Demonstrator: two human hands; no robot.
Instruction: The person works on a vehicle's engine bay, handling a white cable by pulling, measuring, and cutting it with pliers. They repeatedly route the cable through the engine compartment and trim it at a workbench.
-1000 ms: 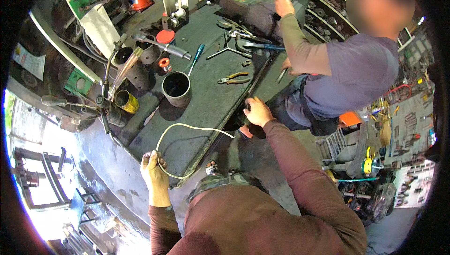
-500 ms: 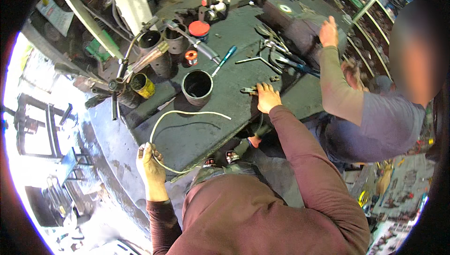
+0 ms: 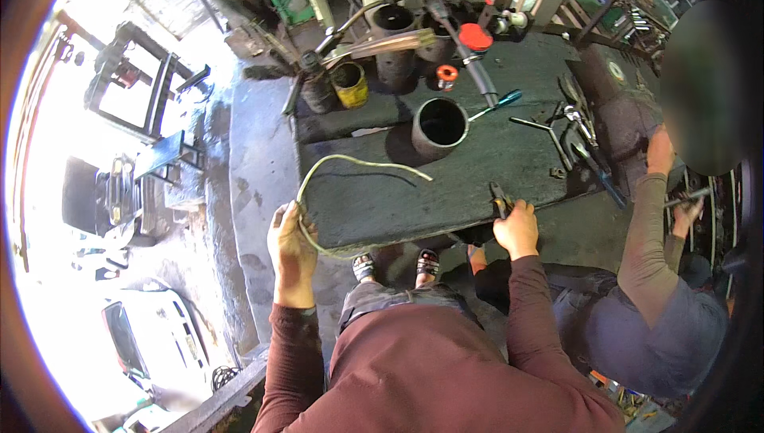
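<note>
A thin pale wire [image 3: 341,156] bends in an open loop over the near left part of the dark workbench [image 3: 374,214]. One stretch of it is pinched in the fingers of my left hand [image 3: 293,254], just off the bench's left corner; its free end points right. At the near edge, my right hand [image 3: 517,230] is closed round a small pair of pliers [image 3: 500,196], jaws pointing away from me. The handles are mostly hidden in my palm. Between and beyond my hands stands an open metal cylinder [image 3: 434,145], with a teal-handled screwdriver [image 3: 506,99] leaning beside it.
Behind the cylinder are a small orange spool [image 3: 447,76], a red-lidded tub [image 3: 476,37] and a yellow can [image 3: 350,87] among tool-filled cylinders. Pliers and wrenches [image 3: 585,142] lie to the right. A co-worker [image 3: 645,306] leans in at the right, one hand holding a tool.
My right hand has closed on the pliers and drawn them toward the bench's near edge. The view has swung left. The wire stays in my left hand. The co-worker's raised hand has come down.
</note>
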